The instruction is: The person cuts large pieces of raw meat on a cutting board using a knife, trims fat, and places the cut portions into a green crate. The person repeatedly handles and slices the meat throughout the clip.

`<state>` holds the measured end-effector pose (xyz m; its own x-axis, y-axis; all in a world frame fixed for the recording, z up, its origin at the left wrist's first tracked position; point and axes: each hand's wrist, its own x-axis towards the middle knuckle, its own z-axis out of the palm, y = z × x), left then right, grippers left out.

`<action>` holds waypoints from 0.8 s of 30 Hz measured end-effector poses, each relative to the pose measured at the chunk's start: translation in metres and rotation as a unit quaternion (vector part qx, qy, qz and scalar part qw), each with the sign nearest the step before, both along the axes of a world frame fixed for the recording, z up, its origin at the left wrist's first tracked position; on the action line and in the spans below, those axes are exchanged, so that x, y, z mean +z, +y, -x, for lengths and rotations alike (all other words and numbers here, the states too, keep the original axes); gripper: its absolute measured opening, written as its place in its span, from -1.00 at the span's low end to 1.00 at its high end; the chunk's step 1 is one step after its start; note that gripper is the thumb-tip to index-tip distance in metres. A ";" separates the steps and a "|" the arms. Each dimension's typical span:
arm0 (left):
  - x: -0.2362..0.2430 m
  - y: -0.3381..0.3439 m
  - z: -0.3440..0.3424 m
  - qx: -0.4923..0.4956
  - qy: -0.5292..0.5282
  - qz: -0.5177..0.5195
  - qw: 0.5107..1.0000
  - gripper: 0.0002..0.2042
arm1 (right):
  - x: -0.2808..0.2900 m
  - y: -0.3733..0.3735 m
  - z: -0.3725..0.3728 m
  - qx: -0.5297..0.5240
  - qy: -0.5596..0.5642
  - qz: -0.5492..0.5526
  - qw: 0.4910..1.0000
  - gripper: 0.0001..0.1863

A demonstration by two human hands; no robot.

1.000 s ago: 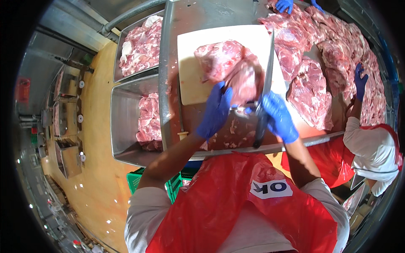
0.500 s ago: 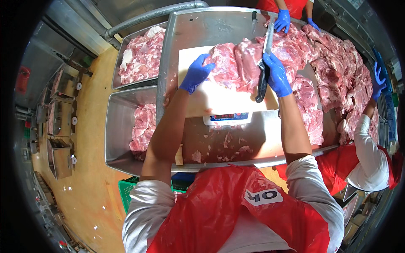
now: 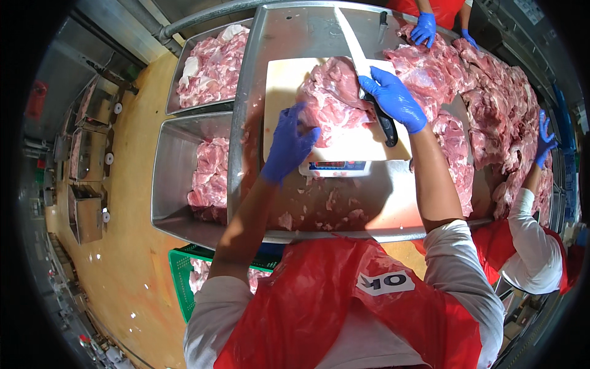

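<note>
A piece of raw pink meat [image 3: 337, 98] lies bunched up on the white cutting board [image 3: 283, 77]. My left hand [image 3: 289, 142], in a blue glove, is at the meat's near left edge, thumb and fingers curled round that edge, the fingertips partly blurred. In my blue-gloved right hand [image 3: 398, 101] is a long knife [image 3: 351, 38], its black handle below the palm and its blade pointing away over the table. The right fingers also reach the meat's right side. Under the board's near edge shows a white scale [image 3: 335, 169] with a lit display.
A heap of meat [image 3: 498, 111] covers the steel table's right side. Metal bins [image 3: 161, 178] with meat stand left, above a green crate [image 3: 179, 277]. A smaller knife [image 3: 383, 24] lies at the far edge. Co-workers' gloved hands [image 3: 424, 29] are at the far and right sides.
The meat, spread wide before, is now bunched together. My left hand has come nearer with the meat's edge. The knife blade has swung from leaning right to leaning left.
</note>
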<state>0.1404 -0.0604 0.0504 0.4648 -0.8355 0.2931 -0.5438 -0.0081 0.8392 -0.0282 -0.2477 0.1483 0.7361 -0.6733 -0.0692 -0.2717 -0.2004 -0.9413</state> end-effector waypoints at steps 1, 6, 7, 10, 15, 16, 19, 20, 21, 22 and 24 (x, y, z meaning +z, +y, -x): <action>0.000 -0.004 0.004 -0.009 0.027 0.000 1.000 -0.39 | 0.001 0.002 -0.001 -0.010 0.005 -0.013 1.000 -0.68; 0.010 -0.003 0.035 0.072 -0.130 0.059 0.987 -0.39 | 0.009 0.001 0.009 0.009 -0.013 0.019 1.000 -0.63; 0.016 0.000 0.041 0.097 -0.187 0.066 0.975 -0.39 | 0.010 0.003 0.010 0.000 -0.009 0.013 1.000 -0.62; 0.009 -0.003 0.052 0.058 -0.174 0.110 0.977 -0.49 | -0.005 -0.004 0.011 0.000 0.017 0.188 0.982 -0.61; 0.025 0.011 0.068 0.041 -0.201 -0.015 0.979 -0.68 | -0.016 -0.004 0.017 -0.011 0.012 0.206 0.978 -0.61; 0.020 0.015 0.070 0.042 -0.203 -0.012 0.978 -0.68 | -0.023 -0.013 0.017 -0.012 0.009 0.196 0.981 -0.61; 0.010 0.011 0.060 0.028 -0.207 -0.047 0.977 -0.68 | -0.023 -0.018 0.021 -0.033 0.014 0.168 0.985 -0.67; 0.009 0.009 0.057 0.028 -0.209 -0.031 0.977 -0.69 | -0.024 -0.017 0.023 -0.043 0.013 0.170 0.984 -0.68; 0.008 0.006 0.054 0.028 -0.212 -0.015 0.977 -0.69 | -0.023 -0.018 0.023 -0.051 -0.007 0.203 0.978 -0.71; 0.005 0.010 0.054 0.028 -0.210 -0.009 0.977 -0.69 | -0.020 -0.011 0.022 -0.064 -0.005 0.286 0.956 -0.73; 0.000 0.011 0.051 0.036 -0.204 0.048 0.977 -0.69 | -0.012 0.002 0.024 -0.088 -0.001 0.444 0.891 -0.76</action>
<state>0.0895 -0.0492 0.0501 0.3501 -0.7639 0.5421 -0.8341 0.0091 0.5515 -0.0517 -0.2459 0.1362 0.6128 -0.5671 0.5504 -0.3719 -0.8215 -0.4323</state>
